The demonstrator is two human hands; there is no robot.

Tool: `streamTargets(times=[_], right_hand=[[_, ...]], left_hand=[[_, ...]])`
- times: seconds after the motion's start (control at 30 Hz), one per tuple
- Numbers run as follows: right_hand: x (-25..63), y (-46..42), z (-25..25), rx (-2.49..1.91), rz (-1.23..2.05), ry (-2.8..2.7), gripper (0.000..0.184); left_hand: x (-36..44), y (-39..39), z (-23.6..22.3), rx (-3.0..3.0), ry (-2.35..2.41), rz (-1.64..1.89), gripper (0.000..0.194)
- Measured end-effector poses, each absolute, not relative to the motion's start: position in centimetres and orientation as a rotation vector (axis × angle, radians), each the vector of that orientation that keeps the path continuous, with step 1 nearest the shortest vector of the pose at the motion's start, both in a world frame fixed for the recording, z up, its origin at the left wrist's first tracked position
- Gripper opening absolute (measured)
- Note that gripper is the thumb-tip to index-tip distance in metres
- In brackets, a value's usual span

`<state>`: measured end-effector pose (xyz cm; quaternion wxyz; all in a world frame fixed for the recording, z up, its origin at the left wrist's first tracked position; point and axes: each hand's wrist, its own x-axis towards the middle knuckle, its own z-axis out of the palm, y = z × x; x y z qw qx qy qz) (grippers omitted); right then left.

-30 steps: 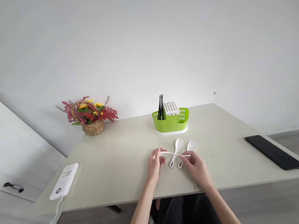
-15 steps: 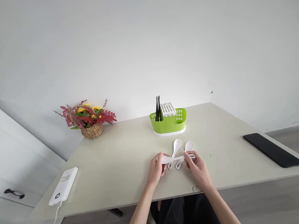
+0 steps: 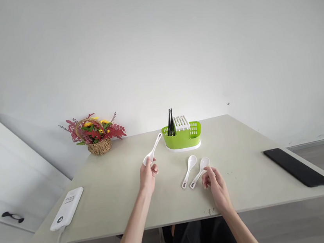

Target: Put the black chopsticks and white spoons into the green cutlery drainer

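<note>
In my left hand [image 3: 148, 173] is a white soup spoon [image 3: 154, 149], pinched at its bowl, its handle pointing up and to the right above the table. My right hand [image 3: 215, 184] is beside the bowl of another white soup spoon [image 3: 204, 164]. Its fingers are loosely bent and hold nothing; whether a fingertip touches that bowl I cannot tell. To the left of it lies one more white soup spoon [image 3: 191, 162]. Both lying spoons have labelled handle ends turned toward me. Behind them stands a green cutlery holder [image 3: 181, 139] on a white base.
Black chopsticks [image 3: 170, 123] and a white slotted piece [image 3: 181, 123] are in the holder. A flower basket [image 3: 100, 147] stands at the back left. Near the table's left edge lies a white power bank [image 3: 67, 208] with a cable, and a black phone [image 3: 296, 167] lies at the right.
The spoon, held level between both hands before, has swung up and left in my left hand. My right hand has let go of its handle and stays by the right-hand lying spoon.
</note>
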<state>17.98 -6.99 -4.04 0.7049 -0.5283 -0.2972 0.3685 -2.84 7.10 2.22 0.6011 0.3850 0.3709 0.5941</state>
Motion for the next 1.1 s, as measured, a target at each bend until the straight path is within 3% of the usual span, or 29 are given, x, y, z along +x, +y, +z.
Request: streamTargets(times=[0.13, 0.3, 0.47, 0.67, 0.93, 1.1], right_hand=[[18.0, -7.0, -4.1, -1.157, 0.831, -0.658, 0.042], [18.0, -6.9, -4.4, -1.130, 0.837, -0.634, 0.041], [18.0, -6.7, -4.7, -1.123, 0.827, -0.639, 0.040], [18.0, -6.6, -4.5, -1.155, 0.825, -0.642, 0.041], [18.0, -6.5, -4.9, -1.133, 0.825, -0.669, 0.043], [18.1, -6.4, -5.0, -1.138, 0.825, -0.700, 0.045]], left_hand=[[-2.9, 9.5, 5.5, 1.053, 0.883, 1.393, 0.040], [-1.7, 10.5, 8.5, 1.373, 0.936, 1.314, 0.037], [0.0, 10.5, 9.8, 1.497, 0.970, 1.164, 0.032], [1.2, 10.6, 10.3, 1.729, 1.073, 1.228, 0.015], [1.6, 10.6, 9.9, 1.973, 1.173, 1.260, 0.021], [2.5, 10.7, 9.4, 2.383, 1.412, 0.989, 0.035]])
